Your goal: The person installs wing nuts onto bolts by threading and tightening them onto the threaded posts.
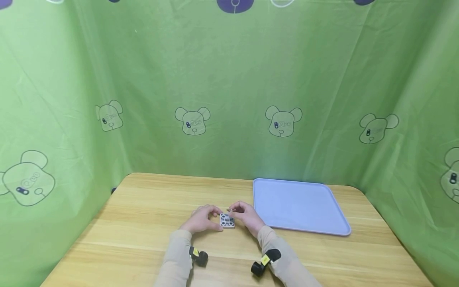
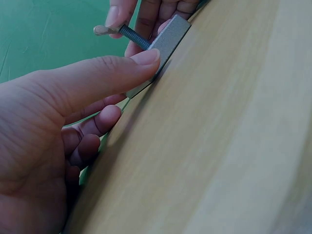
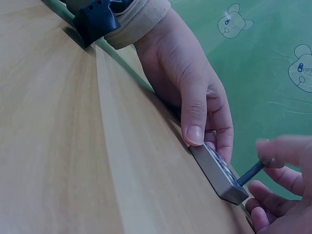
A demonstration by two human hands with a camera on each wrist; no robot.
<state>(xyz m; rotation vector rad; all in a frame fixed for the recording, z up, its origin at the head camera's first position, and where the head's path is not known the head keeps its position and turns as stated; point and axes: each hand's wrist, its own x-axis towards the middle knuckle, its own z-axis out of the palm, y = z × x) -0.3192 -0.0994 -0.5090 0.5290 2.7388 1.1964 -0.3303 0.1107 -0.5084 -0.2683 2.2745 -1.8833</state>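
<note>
A small grey square metal block with several round holes in its top lies flat on the wooden table. My left hand holds it at the side, its thumb on the near edge and the fingers beyond. Out of the block's top face rises a threaded screw, whose flattened, wing-like head shows in the left wrist view. My right hand pinches that head between thumb and finger; the fingers are blurred in the right wrist view and partly cover it.
A pale blue-violet tray lies on the table just right of my right hand. Green curtains with bear-head outlines hang behind the table and on both sides. Each wrist wears a black camera strap.
</note>
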